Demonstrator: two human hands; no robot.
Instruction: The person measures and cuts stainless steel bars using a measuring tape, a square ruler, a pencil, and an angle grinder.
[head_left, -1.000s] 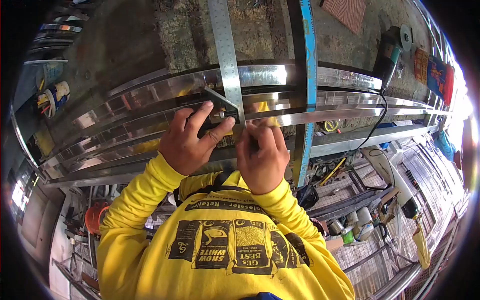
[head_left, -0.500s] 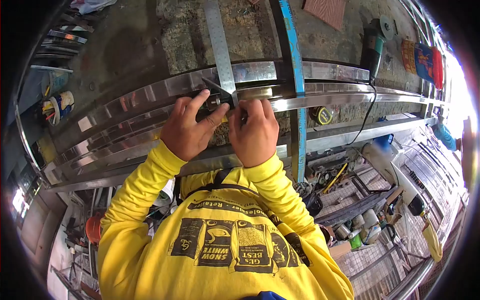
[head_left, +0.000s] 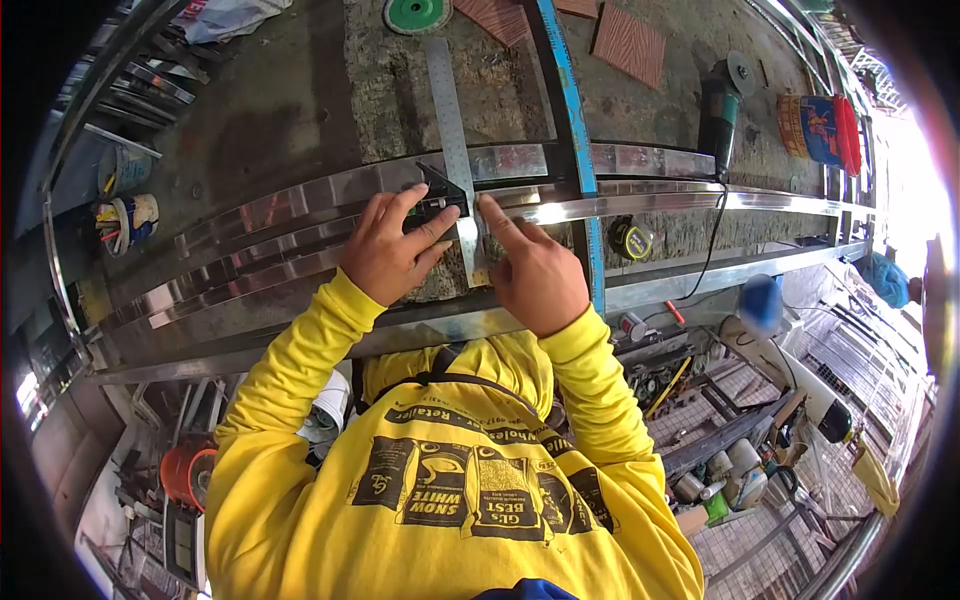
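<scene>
A combination square lies across the shiny metal tubes, its steel ruler blade (head_left: 452,130) running away from me and its black head (head_left: 438,198) against a tube. My left hand (head_left: 392,240) grips the head, thumb on the near side and index finger on the far side. My right hand (head_left: 537,272) is just right of the blade. Its index finger is stretched out, the tip touching the polished metal tube (head_left: 640,205) beside the blade's edge. The other right fingers are curled under and partly hidden; nothing shows in them.
A blue-marked bar (head_left: 572,90) crosses the tubes. A tape measure (head_left: 631,238) lies right of it. An angle grinder (head_left: 722,110) with a trailing cord, a red-topped bag (head_left: 820,130), a green disc (head_left: 417,12) and brown boards (head_left: 628,45) rest on the worktable (head_left: 270,110).
My right hand has moved from a pinch by the blade to a stretched index finger, shifting right and nearer me. My left hand stays on the square's head. The view has tilted slightly.
</scene>
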